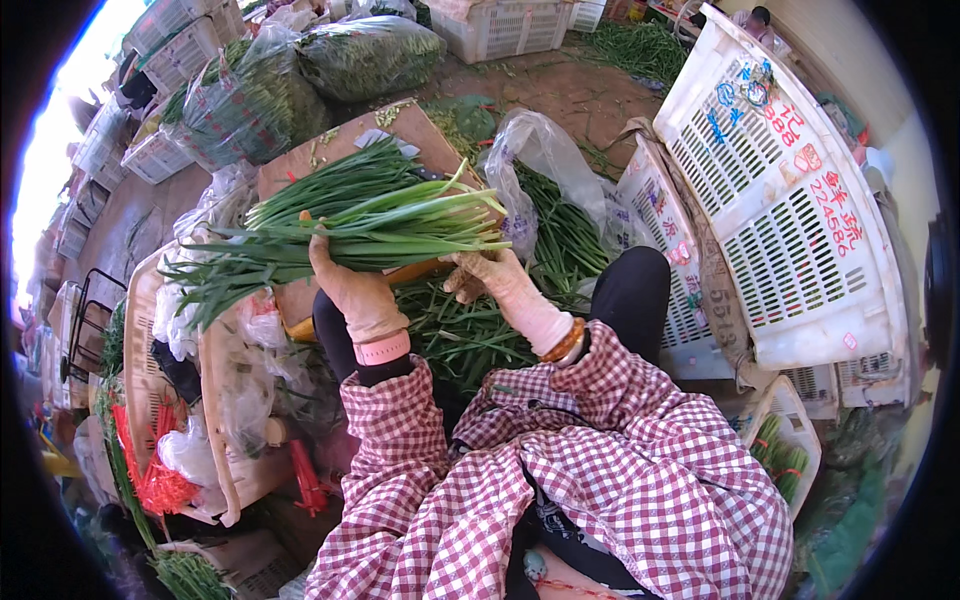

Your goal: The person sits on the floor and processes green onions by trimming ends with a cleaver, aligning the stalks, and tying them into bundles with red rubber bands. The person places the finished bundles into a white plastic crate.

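Note:
My left hand (356, 296), in a soiled pale glove, holds a bunch of garlic chives (405, 232) from below, its thumb over the stalks. The leaf tips point left and the pale stem ends point right. At those stem ends is my right hand (491, 277), also gloved, with curled fingers; whether it grips a stalk I cannot tell. Behind the held bunch, another pile of chives (345, 180) lies on a brown board (424, 131). Loose green leaves (465, 322) lie beneath my hands, between my knees. A clear plastic bag (536, 139) beside the board contains more chives (566, 217).
White slatted crates (795, 210) stand tilted at the right. At the left, a pale plastic basket (214, 427) carries plastic bags and red ties (154, 465). Large bags of greens (247, 112) sit behind the board. A person (757, 26) is far back at the right.

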`<state>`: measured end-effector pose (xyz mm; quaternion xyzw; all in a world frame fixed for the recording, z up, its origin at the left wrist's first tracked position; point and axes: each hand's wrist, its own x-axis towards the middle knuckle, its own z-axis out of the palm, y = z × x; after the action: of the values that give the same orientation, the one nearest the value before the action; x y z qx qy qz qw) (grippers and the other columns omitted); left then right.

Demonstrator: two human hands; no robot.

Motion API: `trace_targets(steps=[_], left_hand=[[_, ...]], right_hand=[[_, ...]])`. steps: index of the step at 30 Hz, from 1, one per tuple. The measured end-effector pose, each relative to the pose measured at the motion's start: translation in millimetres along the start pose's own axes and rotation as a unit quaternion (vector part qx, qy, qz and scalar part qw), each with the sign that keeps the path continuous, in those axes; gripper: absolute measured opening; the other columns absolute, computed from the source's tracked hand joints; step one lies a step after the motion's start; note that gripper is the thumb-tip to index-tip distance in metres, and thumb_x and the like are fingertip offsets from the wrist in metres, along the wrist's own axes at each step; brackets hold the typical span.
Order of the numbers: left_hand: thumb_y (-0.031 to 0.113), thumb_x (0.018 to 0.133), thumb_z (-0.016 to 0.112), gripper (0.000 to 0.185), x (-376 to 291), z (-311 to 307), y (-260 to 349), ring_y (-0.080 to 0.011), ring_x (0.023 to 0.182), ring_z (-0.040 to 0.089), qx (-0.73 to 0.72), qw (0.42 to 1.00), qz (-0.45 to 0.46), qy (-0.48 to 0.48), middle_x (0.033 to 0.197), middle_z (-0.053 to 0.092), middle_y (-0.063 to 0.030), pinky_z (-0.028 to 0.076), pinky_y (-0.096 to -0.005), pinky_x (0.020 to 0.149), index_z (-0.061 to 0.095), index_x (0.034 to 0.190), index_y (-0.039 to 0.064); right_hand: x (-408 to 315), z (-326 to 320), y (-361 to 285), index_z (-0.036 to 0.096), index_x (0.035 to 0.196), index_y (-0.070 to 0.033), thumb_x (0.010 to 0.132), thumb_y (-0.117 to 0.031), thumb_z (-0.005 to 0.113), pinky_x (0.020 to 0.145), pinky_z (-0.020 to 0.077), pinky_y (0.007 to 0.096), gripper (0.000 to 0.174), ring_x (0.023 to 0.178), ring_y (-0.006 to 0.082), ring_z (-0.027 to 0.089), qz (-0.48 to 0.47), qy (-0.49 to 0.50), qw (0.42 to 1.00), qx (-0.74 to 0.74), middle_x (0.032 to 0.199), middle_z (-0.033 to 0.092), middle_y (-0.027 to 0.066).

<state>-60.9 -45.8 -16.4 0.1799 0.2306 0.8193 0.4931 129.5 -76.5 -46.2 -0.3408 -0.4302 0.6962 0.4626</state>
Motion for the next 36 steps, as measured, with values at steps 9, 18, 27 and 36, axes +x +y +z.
trace_targets(steps=[9, 18, 27, 36], left_hand=[[0.031, 0.095, 0.057, 0.045, 18, -34, 23, -0.0229, 0.111, 0.059, -0.094, 0.994, -0.029, 0.056, 0.122, 0.062, -0.0047, 0.047, -0.0421, 0.100, 0.054, 0.138, 0.016], [0.020, 0.093, 0.061, 0.042, 28, -41, 45, -0.0189, 0.101, 0.063, -0.093, 0.994, 0.040, -0.033, 0.111, 0.065, -0.0035, 0.050, -0.0396, 0.092, 0.055, 0.133, 0.009], [0.009, 0.080, 0.075, 0.022, 8, 65, 0, -0.0115, 0.078, 0.061, 0.265, 0.953, 0.068, -0.131, 0.090, 0.068, -0.0008, 0.049, -0.0276, 0.072, 0.067, 0.100, 0.002], [0.038, 0.080, 0.079, 0.093, -1, 108, -48, -0.0345, 0.118, 0.058, 0.439, 0.778, 0.078, -0.442, 0.126, 0.057, -0.0271, 0.045, -0.0410, 0.101, 0.031, 0.148, -0.005]], right_hand=[[-17, -6, -16, 0.062, 0.106, -0.009, 0.098, -0.027, 0.061, 0.058, 0.0386, 0.0301, 0.020, 0.052, 0.0125, 0.046, -0.096, -0.104, 0.967, 0.212, 0.059, 0.052, -0.0004], [-59, -54, -79, 0.065, 0.122, -0.004, 0.094, -0.009, 0.059, 0.068, 0.0536, 0.0320, 0.029, 0.070, 0.0133, 0.064, 0.023, 0.034, 0.902, -0.431, 0.085, 0.068, 0.0025], [43, 33, -67, 0.019, 0.153, -0.003, 0.063, -0.037, 0.090, 0.108, 0.0422, 0.0403, 0.120, 0.127, 0.0331, 0.052, -0.207, -0.043, 0.856, -0.471, 0.135, 0.052, 0.0247], [20, -25, -40, 0.046, 0.136, -0.004, 0.081, -0.024, 0.082, 0.093, 0.0520, 0.0331, 0.068, 0.108, 0.0178, 0.060, -0.165, 0.020, 0.981, 0.105, 0.121, 0.060, 0.0052]])
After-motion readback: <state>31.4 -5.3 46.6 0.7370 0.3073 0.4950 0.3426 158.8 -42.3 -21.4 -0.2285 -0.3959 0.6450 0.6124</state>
